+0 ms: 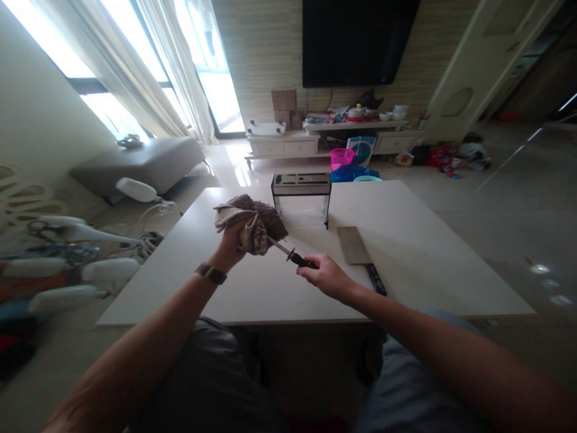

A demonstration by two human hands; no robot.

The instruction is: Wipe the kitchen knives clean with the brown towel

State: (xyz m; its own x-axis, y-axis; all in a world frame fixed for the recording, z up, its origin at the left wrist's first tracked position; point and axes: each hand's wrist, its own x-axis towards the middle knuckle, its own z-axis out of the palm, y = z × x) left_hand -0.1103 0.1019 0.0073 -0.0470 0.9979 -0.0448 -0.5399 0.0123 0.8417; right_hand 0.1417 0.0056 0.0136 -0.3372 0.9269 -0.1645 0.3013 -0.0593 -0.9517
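Note:
My left hand (233, 243) is closed around a brown and beige cloth (252, 221), held above the left part of the white table. In my right hand (325, 275) is the black handle of a sharpening steel (297, 259), its fingers wrapped round it. The steel's thin metal rod points up and left, and its far end is hidden in the cloth. A cleaver (354, 245) with a broad blade and black handle lies flat to the right. Behind the cloth stands a knife block (301, 183) with a slotted dark top and clear sides.
The white table (428, 276) spans the front. Beyond it are a low cabinet (288, 146) with clutter on top, a pink basket (341, 159) and a wall television (356, 42). A lamp with white shades (110, 269) lies at left, near a grey bench (144, 162).

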